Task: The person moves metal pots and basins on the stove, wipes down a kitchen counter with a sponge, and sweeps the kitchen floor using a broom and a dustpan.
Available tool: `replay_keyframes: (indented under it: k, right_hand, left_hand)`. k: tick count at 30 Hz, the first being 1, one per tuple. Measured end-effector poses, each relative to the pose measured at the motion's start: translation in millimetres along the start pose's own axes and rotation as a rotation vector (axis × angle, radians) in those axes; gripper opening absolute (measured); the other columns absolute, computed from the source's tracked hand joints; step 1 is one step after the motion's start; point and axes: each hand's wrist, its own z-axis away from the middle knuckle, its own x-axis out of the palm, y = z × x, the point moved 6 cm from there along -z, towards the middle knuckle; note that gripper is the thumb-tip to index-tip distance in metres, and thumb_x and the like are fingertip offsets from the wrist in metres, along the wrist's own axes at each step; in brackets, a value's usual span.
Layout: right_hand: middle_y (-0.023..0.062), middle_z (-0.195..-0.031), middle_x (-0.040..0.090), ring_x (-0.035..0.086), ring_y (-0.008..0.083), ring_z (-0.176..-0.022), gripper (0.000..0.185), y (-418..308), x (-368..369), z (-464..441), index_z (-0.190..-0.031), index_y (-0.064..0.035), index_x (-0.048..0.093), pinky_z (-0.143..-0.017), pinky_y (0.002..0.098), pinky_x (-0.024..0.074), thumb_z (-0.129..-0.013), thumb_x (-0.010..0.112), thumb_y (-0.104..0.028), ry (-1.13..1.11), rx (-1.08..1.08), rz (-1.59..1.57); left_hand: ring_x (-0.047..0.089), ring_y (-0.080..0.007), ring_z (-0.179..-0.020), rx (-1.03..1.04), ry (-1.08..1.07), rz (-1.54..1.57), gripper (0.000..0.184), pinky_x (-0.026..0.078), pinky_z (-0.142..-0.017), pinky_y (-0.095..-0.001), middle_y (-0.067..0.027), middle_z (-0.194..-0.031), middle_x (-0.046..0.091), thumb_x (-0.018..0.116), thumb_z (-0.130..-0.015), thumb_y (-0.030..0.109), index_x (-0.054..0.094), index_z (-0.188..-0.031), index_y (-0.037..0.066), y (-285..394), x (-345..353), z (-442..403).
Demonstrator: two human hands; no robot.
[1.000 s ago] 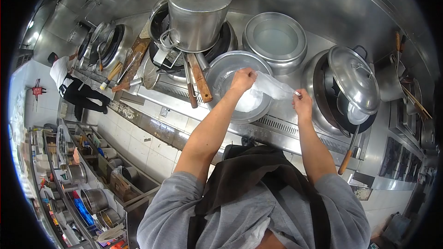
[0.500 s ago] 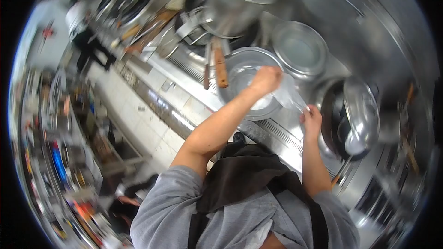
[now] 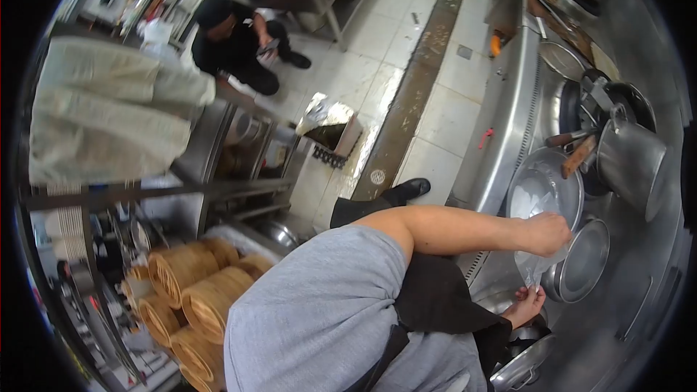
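Observation:
My left hand (image 3: 544, 234) is closed in a fist on the upper part of a clear plastic bag (image 3: 531, 264), over the near side of a wide metal basin (image 3: 565, 174). Just below it, my right hand (image 3: 527, 306) pinches the bag's narrow end between fingertips. The bag is stretched between the two hands. Its contents, if any, cannot be made out. A round metal pan (image 3: 587, 261) sits beside the basin, close to my left fist. Under my right forearm, a shiny metal bowl or lid (image 3: 524, 363) is partly hidden.
A tall metal pot (image 3: 633, 167) and a wooden-handled tool (image 3: 579, 157) lie beyond the basin. Bamboo steamers (image 3: 210, 301) are stacked behind me. A person (image 3: 236, 43) crouches across the aisle, near an open box (image 3: 337, 131) on the tiled floor.
My head has turned left, so the counter now lies at the right and the aisle, steamers and crouching person show. Both hands keep hold of the plastic bag.

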Motion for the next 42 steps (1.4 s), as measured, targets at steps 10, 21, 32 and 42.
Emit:
replay_keyframes:
  k: [10, 21, 32, 42]
  right_hand:
    - [0.0039, -0.077, 0.056, 0.055, 0.0098, -0.061, 0.012, 10.6, 107.5, 43.0, -0.097, -0.0021, 0.054, -0.051, 0.0207, 0.0443, -0.086, 0.055, -0.001, -0.456, 0.006, 0.046]
    - [0.0044, -0.065, 0.058, 0.054, 0.0102, -0.052, 0.009, 174.3, 285.8, 132.2, -0.093, -0.0004, 0.056, -0.048, 0.0205, 0.0427, -0.084, 0.054, -0.003, -0.938, 0.102, 0.338]
    - [0.0194, -0.074, 0.061, 0.061, 0.0315, -0.067, 0.013, 433.6, 455.9, 214.0, -0.091, -0.0030, 0.059, -0.065, 0.0394, 0.0481, -0.079, 0.057, -0.007, -1.204, -0.106, 0.846]
    - [0.0229, -0.085, 0.063, 0.060, 0.0399, -0.083, 0.015, 533.5, 578.0, 350.0, -0.092, -0.0040, 0.060, -0.074, 0.0430, 0.0472, -0.077, 0.058, -0.006, -1.368, -0.195, 0.687]
  left_hand:
    - [0.062, -0.0379, -0.072, -0.235, 0.414, -0.092, 0.010, 0.048, -0.066, -0.0458, -0.0194, -0.071, 0.061, 0.055, -0.074, 0.008, 0.059, -0.071, 0.000, -22.0, -87.4, 152.2]
    - [0.061, -0.0374, -0.081, -0.763, 0.645, -0.132, 0.014, 0.049, -0.071, -0.0436, -0.0184, -0.085, 0.063, 0.061, -0.079, 0.010, 0.064, -0.089, 0.000, -183.9, -90.9, 384.4]
    - [0.066, -0.0235, -0.076, -1.304, 0.846, -0.083, 0.019, 0.051, -0.068, -0.0342, -0.0131, -0.087, 0.068, 0.058, -0.088, 0.017, 0.065, -0.099, 0.003, -441.5, -2.1, 661.4]
    - [0.063, -0.0143, -0.084, -1.634, 1.131, 0.419, 0.019, 0.054, -0.063, -0.0276, -0.0054, -0.092, 0.066, 0.056, -0.090, 0.012, 0.063, -0.103, 0.000, -581.2, 15.8, 875.0]
